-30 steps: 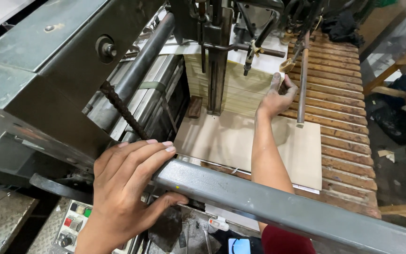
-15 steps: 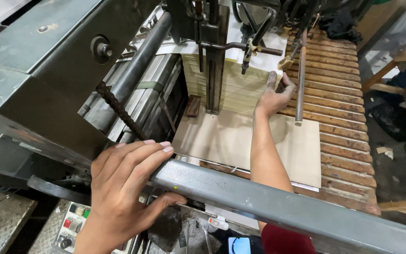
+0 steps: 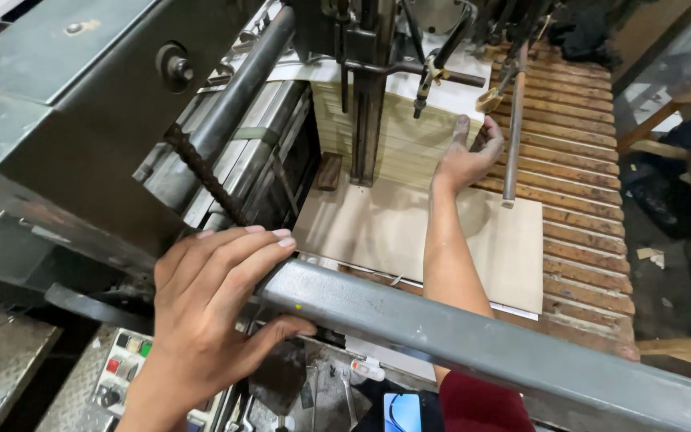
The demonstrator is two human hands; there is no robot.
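My left hand (image 3: 209,308) wraps the grey bar (image 3: 473,332) at seven o'clock, fingers together, thumb beneath. Farther, at one o'clock, my right hand (image 3: 465,156) presses spread fingers against the paper stack (image 3: 401,144) on the slatted pallet (image 3: 577,200).

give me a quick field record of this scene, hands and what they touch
left hand: gripping the grey metal bar, fingers over the top
right hand: reaching forward, pressed against the paper stack
under the arm: flat beige board
base: wooden slat platform
lower left: control panel with coloured buttons
beside stack: vertical metal rod
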